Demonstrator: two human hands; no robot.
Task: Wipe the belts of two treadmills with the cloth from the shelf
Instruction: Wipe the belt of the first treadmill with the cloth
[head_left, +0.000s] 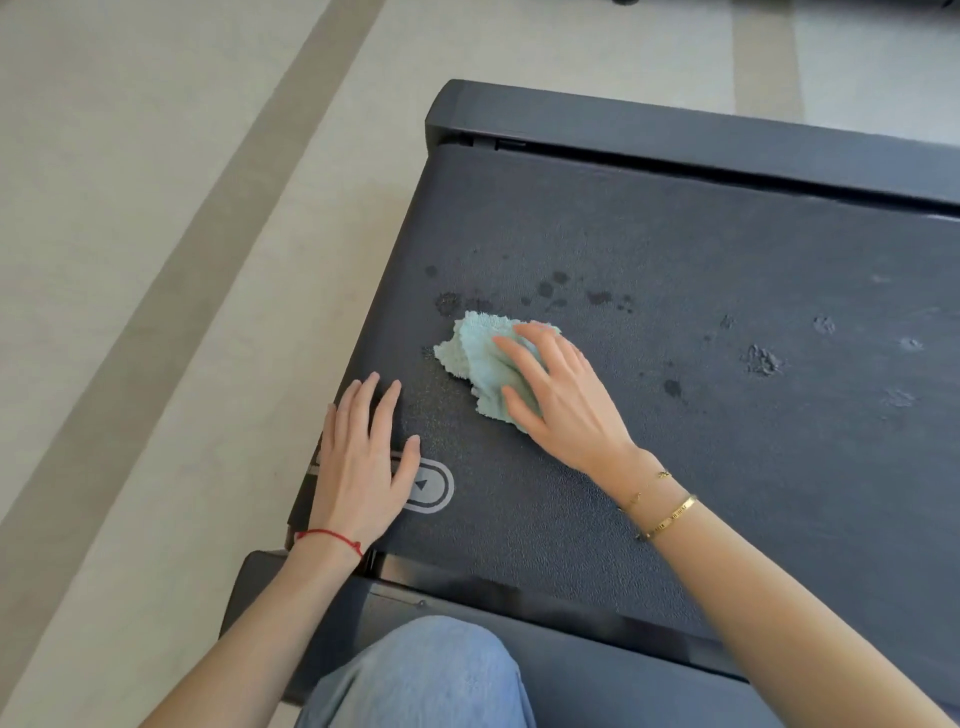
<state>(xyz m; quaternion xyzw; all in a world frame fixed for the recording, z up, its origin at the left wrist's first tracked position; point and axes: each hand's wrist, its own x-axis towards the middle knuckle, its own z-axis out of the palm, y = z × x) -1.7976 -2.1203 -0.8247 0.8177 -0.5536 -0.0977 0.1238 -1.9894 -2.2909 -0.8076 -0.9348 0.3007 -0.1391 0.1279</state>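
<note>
One cloth (483, 358) under right hand (561, 395), on belt (675, 415)

Fluffy pale-green terry cloth (485, 364) lies on the matt, grainy black rubbery belt (675, 291), wet-spotted.

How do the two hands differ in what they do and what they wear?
The right hand presses the light green cloth; the left hand lies flat with nothing in it. The right wrist wears gold bracelets, the left a red string. Both rest on the treadmill belt.
</note>
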